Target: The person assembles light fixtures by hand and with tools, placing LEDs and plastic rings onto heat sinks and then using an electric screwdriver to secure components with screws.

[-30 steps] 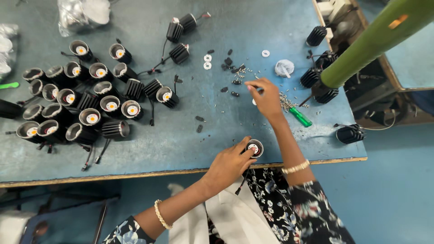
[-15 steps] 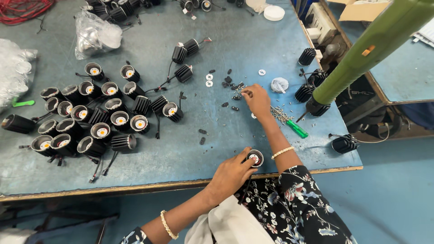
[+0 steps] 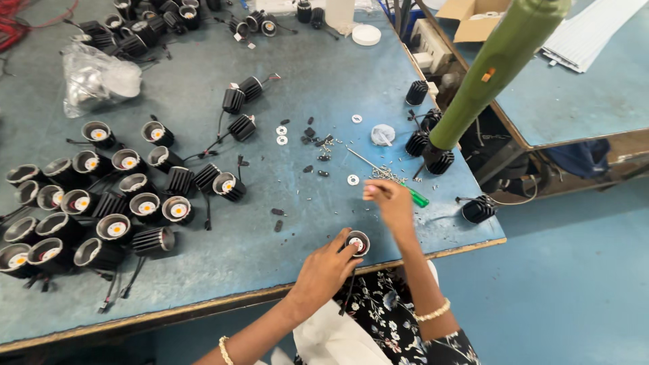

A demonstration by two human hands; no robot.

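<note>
The black downlight housing (image 3: 357,243) sits at the table's near edge, lower centre of frame, open mouth up, its long axis vertical. The left hand (image 3: 324,274) clamps round it, likely steadying it. The right hand (image 3: 387,201) hovers above, fingertips pinched; whether they hold a small part, I cannot tell. A green-handled screwdriver (image 3: 385,176) lies just beyond.
</note>
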